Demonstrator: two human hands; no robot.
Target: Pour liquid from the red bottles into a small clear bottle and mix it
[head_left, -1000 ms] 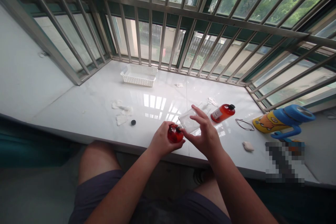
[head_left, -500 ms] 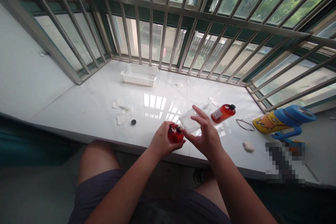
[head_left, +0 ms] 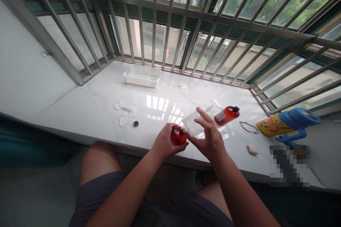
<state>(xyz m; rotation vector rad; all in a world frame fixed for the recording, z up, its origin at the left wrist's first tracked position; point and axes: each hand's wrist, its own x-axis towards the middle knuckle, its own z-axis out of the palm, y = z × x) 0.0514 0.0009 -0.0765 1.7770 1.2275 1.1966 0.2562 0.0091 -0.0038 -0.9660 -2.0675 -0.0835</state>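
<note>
Red bottle (head_left: 178, 136) is showing glossy plastic at 6 o'clock; clear tray (head_left: 190, 124) beside it is looking smooth plastic; basket (head_left: 142, 76) at 12 is showing matt white plastic; sill (head_left: 87, 103) is gleaming polished stone; window bars (head_left: 140, 39) are showing dull steel.

The head-worn view looks forward and down, close over a marble window ledge (head_left: 80, 113)

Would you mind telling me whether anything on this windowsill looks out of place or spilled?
Yes, crumpled white tissue scraps lie scattered on the marble windowsill, which looks untidy. A small black cap sits loose beside them, away from any bottle. The orange bottle also lies on its side instead of standing.
</note>
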